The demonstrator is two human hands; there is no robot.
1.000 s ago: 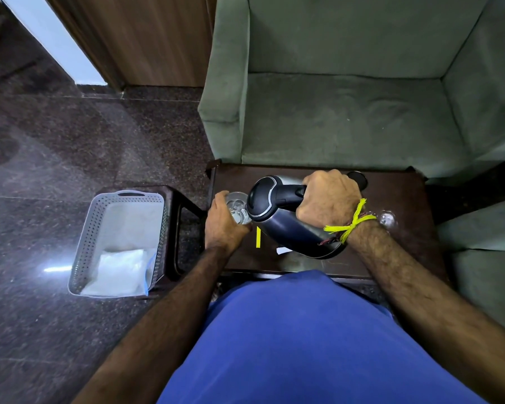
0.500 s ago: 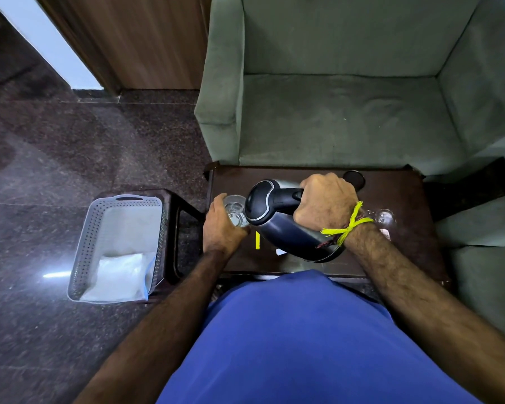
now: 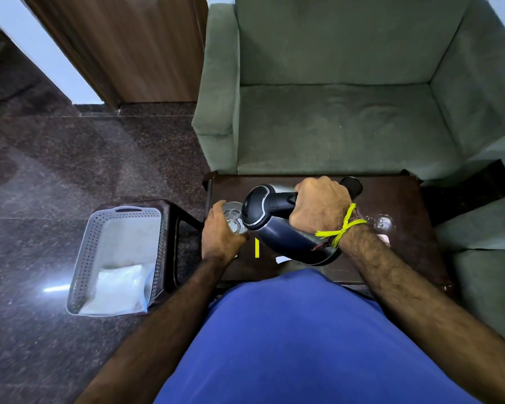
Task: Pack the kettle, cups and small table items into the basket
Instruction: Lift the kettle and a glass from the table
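Hidden: right fingertips wrap under the kettle handle, out of sight; glass contents unclear.
Right hand point(image 3: 321, 207): fist closed around the handle, wrist bearing a yellow thread point(image 3: 341, 231).
Kettle point(image 3: 286, 228): tilted, spout end over the glass.
Left hand point(image 3: 219, 234): fingers curled around a clear glass point(image 3: 234, 220) on the dark table point(image 3: 403, 199).
Second glass point(image 3: 383, 222): right of the kettle, faint.
Basket point(image 3: 99, 246): on a stool, left of the table, holding a white bag point(image 3: 120, 290).
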